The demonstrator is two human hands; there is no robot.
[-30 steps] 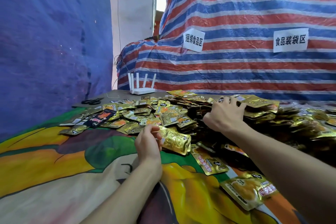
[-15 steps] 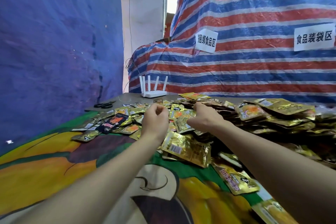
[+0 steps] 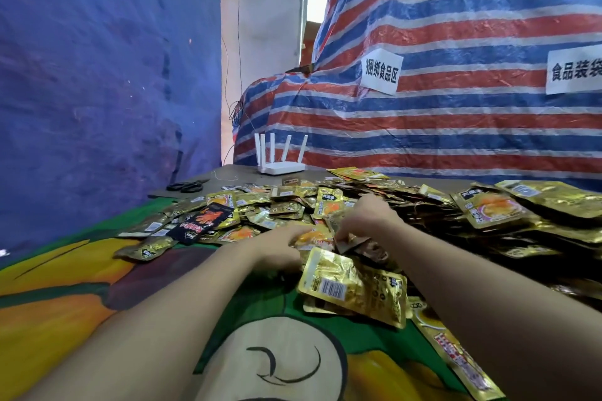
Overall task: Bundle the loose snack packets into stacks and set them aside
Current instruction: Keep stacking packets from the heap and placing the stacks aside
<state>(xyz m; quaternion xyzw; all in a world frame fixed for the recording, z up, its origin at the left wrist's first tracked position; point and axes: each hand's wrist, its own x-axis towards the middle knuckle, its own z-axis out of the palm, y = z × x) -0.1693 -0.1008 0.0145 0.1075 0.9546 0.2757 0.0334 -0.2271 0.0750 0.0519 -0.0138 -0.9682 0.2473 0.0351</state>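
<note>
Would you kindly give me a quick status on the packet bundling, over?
Left hand and right hand both gripping gold snack packets in the pile. No bundled stack seen. Black packet mixed in at left; scissors, router far back.

Soft daylight enters from the rear window (image 3: 317,15), foil packets (image 3: 353,286) glare, and wide-angle distortion bends edges.

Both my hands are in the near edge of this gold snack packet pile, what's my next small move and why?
Probably pull one packet free and square it onto another. The left hand and right hand meet at the pile, where packets lie loose at all angles; both grips are blurred.
</note>
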